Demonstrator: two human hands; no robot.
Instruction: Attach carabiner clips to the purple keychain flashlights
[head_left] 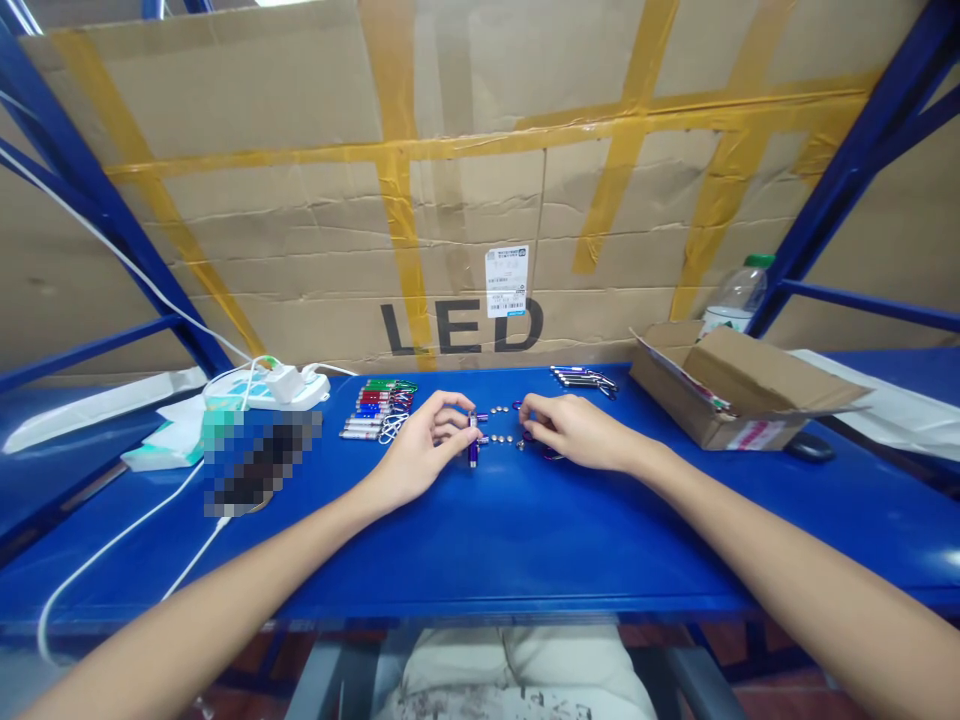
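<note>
My left hand [424, 450] is closed, thumb and fingers pinching a small purple metal tube [473, 455] upright above the blue table. Just right of it lie more small purple parts [482, 440], partly behind the tube. Two short rows of small silver button cells [502, 439] lie between my hands. At the right end of these rows, my right hand [581, 432] has its fingers pinched together, low over the table. Dark purple pieces [553, 455] show beneath it. What its fingertips hold, if anything, is hidden.
Several small penlights [371, 410] in green, red, blue and silver, with cords, lie left. More slim ones [581, 380] lie behind my right hand. An open cardboard box [739, 400], a bottle [739, 295] and a dark mouse [810, 447] are right; a power strip [300, 390] is left.
</note>
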